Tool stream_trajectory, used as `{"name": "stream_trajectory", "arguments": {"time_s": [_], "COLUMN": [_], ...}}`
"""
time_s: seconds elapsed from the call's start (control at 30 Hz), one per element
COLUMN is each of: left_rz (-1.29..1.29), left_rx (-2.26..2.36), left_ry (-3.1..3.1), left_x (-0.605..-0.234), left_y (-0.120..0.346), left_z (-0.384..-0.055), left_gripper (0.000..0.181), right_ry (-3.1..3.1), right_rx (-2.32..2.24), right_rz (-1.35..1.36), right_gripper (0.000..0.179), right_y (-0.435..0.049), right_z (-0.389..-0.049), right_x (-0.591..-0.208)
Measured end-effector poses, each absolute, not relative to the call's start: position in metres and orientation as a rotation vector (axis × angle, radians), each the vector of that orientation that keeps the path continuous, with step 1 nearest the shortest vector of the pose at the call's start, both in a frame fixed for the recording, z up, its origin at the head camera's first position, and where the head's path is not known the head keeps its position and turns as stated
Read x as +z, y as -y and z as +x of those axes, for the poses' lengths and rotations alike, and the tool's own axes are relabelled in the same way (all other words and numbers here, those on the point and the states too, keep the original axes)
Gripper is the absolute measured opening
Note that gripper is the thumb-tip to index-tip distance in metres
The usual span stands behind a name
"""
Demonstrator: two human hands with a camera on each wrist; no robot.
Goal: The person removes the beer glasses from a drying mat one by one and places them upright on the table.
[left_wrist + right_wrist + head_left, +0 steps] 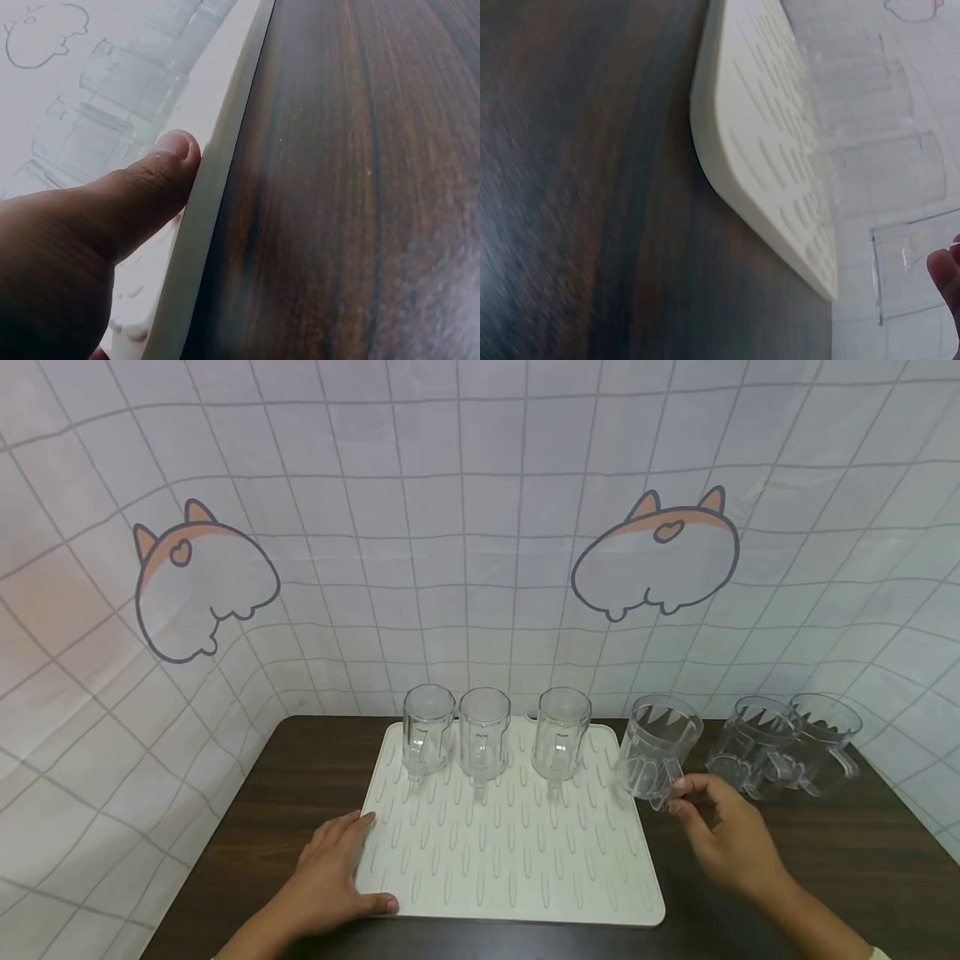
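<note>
My right hand (723, 835) pinches the handle of a clear mug (658, 735) at the right edge of the white ridged mat (510, 860). That mug leans slightly, and I cannot tell whether its base touches anything. Only the fingertips of the right hand (946, 281) show in the right wrist view, by the clear mug (900, 262). My left hand (330, 881) rests at the mat's front left corner, its fingers along the left side. In the left wrist view its thumb (154, 180) lies on the mat's front edge.
Three clear mugs, a left one (429, 735), a middle one (485, 735) and a right one (562, 735), stand along the mat's back, handles forward. Two more mugs (750, 743) stand on the dark wooden table (840, 868) at the right. A grid-patterned cloth (480, 552) hangs behind.
</note>
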State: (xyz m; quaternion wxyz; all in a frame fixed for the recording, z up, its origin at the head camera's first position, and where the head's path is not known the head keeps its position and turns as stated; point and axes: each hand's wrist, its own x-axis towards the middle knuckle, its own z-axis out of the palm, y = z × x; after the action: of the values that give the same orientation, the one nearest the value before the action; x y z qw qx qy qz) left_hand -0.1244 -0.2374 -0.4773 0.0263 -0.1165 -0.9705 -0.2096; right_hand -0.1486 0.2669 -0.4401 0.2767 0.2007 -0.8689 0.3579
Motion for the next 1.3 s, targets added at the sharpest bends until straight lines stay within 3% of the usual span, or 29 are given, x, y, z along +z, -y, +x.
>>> {"name": "stream_trajectory", "arguments": {"time_s": [0.6, 1.3], "left_rz": [-0.351, -0.295], "left_rx": [-0.61, -0.621], "left_ry": [3.03, 3.095], "left_x": [-0.476, -0.476], "left_y": [0.237, 0.237], "left_z": [-0.125, -0.123], "left_gripper": [0.134, 0.139], "right_ry": [2.47, 2.5], "right_rx": [0.961, 0.914], "right_rz": [0.384, 0.285], "right_gripper": [0.021, 0.021], "right_y": [-0.299, -0.314], "right_z": [-0.17, -0.177], "right_x": [-0.446, -0.461]}}
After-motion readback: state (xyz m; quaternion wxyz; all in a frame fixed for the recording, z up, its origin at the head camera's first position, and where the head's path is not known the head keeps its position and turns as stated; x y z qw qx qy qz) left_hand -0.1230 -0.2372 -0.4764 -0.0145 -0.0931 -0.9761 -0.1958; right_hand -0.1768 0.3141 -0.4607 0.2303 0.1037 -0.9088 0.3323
